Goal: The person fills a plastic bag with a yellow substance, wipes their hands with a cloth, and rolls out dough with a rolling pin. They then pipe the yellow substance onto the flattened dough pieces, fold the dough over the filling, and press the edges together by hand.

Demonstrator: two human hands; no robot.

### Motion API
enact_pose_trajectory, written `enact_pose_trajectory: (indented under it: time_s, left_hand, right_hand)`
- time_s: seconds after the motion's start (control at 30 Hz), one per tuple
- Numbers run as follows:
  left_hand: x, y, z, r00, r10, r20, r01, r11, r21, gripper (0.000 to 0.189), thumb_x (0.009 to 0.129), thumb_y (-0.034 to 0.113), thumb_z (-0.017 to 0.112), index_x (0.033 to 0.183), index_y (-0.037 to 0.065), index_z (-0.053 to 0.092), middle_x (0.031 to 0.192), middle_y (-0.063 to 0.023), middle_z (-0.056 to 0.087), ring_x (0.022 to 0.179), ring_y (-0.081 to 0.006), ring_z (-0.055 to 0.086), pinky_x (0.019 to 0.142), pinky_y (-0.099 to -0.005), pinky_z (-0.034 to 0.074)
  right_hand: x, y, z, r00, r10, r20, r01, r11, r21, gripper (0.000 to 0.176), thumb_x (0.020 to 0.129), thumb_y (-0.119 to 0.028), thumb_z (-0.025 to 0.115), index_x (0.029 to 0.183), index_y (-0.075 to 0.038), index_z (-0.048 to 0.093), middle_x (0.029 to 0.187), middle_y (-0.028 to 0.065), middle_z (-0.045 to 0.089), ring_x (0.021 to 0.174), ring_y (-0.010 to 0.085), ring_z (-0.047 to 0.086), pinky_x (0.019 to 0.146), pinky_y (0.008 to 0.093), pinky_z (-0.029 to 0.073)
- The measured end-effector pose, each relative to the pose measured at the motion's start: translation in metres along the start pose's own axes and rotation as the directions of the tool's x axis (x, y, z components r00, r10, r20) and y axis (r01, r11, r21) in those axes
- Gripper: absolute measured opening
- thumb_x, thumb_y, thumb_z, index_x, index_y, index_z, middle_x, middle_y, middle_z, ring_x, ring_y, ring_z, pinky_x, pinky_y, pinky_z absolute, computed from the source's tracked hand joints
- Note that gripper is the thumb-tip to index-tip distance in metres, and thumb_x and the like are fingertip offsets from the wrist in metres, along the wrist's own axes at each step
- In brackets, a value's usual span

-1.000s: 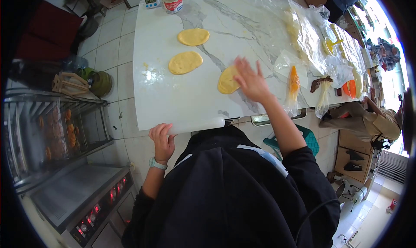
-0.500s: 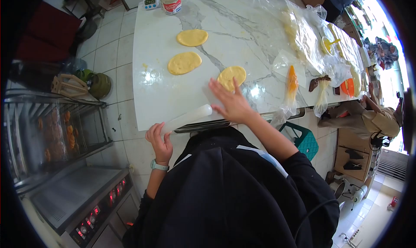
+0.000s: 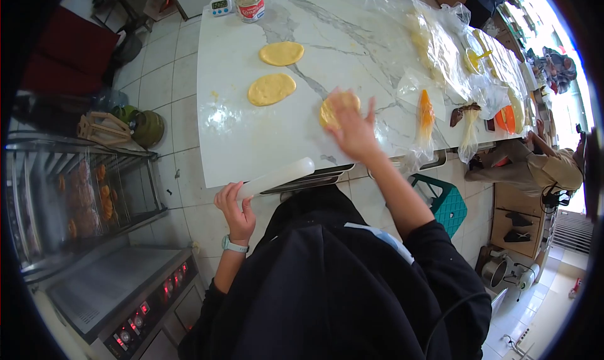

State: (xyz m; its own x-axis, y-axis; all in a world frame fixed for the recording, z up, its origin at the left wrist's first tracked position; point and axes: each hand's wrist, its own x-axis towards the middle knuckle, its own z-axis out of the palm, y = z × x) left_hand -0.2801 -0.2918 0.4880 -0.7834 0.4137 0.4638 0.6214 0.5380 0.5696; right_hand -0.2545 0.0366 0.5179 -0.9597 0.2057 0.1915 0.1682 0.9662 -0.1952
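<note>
My left hand (image 3: 234, 209) is closed around one end of a white rolling pin (image 3: 277, 177), which slants along the near edge of the table. Over a flattened round of yellow dough (image 3: 327, 116) lies my right hand (image 3: 353, 126), fingers spread and slightly blurred, hiding part of the dough. Two more flat dough pieces rest farther left on the marble-patterned table (image 3: 340, 51): an oval dough piece (image 3: 272, 89) and, beyond it, another dough piece (image 3: 282, 53).
An opened can (image 3: 250, 7) and a timer (image 3: 220, 7) stand at the far left corner. Piping bags, one with orange filling (image 3: 426, 118), and plastic sheeting (image 3: 437, 45) lie to the right. A green stool (image 3: 448, 206) and a co-worker (image 3: 553, 168) are at right; a rack (image 3: 88, 196) stands left.
My right hand has moved from the dough's near left side onto the dough, covering part of it. The left hand still grips the rolling pin, shifted slightly right with the whole view.
</note>
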Motion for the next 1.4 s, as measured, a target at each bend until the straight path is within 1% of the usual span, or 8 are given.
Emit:
enact_pose_trajectory:
  time_s: [0.53,0.67,0.87,0.93,1.03,1.13,1.2,1.4]
  left_hand:
    - [0.209,0.104,0.125,0.903,0.358,0.238,-0.385,0.92,0.074,0.025,0.085,0.017,0.06,0.108,0.006,0.057,0.095,-0.0063,0.061,0.089,-0.0258,0.058,0.071,-0.0416,0.042]
    - [0.239,0.121,0.207,0.864,0.412,0.288,-0.446,0.893,0.063,0.025,0.085,0.019,0.058,0.107,0.007,0.057,0.098,-0.008,0.062,0.09,-0.0282,0.058,0.071,-0.0415,0.042]
    - [0.24,0.153,0.263,0.902,0.364,0.232,-0.396,0.912,0.105,0.054,0.082,0.032,0.064,0.127,0.007,0.047,0.125,-0.0123,0.049,0.121,-0.0304,0.044,0.102,-0.0451,0.031]
    - [0.231,0.196,0.234,0.912,0.373,0.167,-0.335,0.917,-0.218,0.073,0.077,0.041,0.069,0.134,0.007,0.04,0.134,-0.0135,0.043,0.127,-0.0313,0.039,0.107,-0.0436,0.026]
    - [0.229,0.254,0.197,0.875,0.424,0.236,-0.134,0.68,-0.721,0.062,0.082,0.037,0.066,0.13,0.005,0.045,0.125,-0.0162,0.051,0.119,-0.0334,0.045,0.104,-0.0443,0.03]
    - [0.244,0.278,0.164,0.828,0.408,0.385,-0.069,0.755,-0.652,0.039,0.087,0.027,0.059,0.12,0.006,0.054,0.109,-0.0152,0.06,0.107,-0.0317,0.051,0.095,-0.0438,0.033]
    - [0.247,0.277,0.148,0.864,0.338,0.372,-0.068,0.812,-0.579,0.03,0.087,0.02,0.056,0.114,0.007,0.058,0.099,-0.0127,0.062,0.098,-0.0298,0.052,0.09,-0.0422,0.032]
    - [0.239,0.27,0.106,0.924,0.366,0.114,-0.322,0.902,-0.288,0.028,0.071,0.012,0.06,0.099,0.009,0.06,0.079,-0.0067,0.056,0.081,-0.0249,0.051,0.082,-0.0374,0.031]
  right_hand:
    - [-0.058,0.145,-0.095,0.939,0.344,-0.01,-0.344,0.939,0.011,0.066,0.075,0.007,0.047,0.131,-0.029,0.051,0.145,0.0022,0.036,0.138,0.0217,0.027,0.111,0.0523,0.015]
    - [-0.085,0.194,-0.094,0.981,0.025,0.194,0.006,0.988,-0.157,0.068,0.072,0.009,0.049,0.123,-0.036,0.057,0.147,0.0001,0.034,0.141,0.0278,0.019,0.112,0.0529,0.011]
    - [-0.076,0.234,-0.046,0.94,0.155,-0.303,-0.018,0.912,0.41,0.037,0.078,0.005,0.051,0.114,-0.002,0.058,0.125,0.0108,0.055,0.127,0.0287,0.042,0.111,0.0455,0.022]
    - [-0.053,0.218,-0.071,0.88,0.416,-0.228,0.062,0.376,0.924,0.032,0.086,0.002,0.048,0.117,0.005,0.053,0.12,0.012,0.057,0.109,0.0229,0.053,0.095,0.0339,0.041]
    - [-0.035,0.197,-0.093,0.981,0.168,-0.094,-0.009,0.529,0.848,0.033,0.089,-0.002,0.046,0.121,0.005,0.049,0.119,0.0129,0.056,0.109,0.02,0.053,0.094,0.0333,0.041]
    - [-0.018,0.162,-0.09,0.993,-0.072,0.094,-0.018,0.697,0.717,0.032,0.093,-0.005,0.045,0.124,0.003,0.045,0.12,0.0121,0.055,0.109,0.0167,0.053,0.091,0.0316,0.043]
    - [-0.005,0.132,-0.115,0.988,-0.137,0.07,-0.07,0.011,0.998,0.032,0.094,-0.005,0.046,0.124,0.004,0.044,0.118,0.0104,0.055,0.106,0.0148,0.053,0.09,0.0301,0.043]
    - [0.025,0.067,-0.062,0.971,-0.203,-0.128,0.193,0.348,0.917,0.039,0.095,-0.026,0.05,0.126,-0.003,0.043,0.116,0.0091,0.054,0.111,0.0191,0.052,0.095,0.0338,0.041]
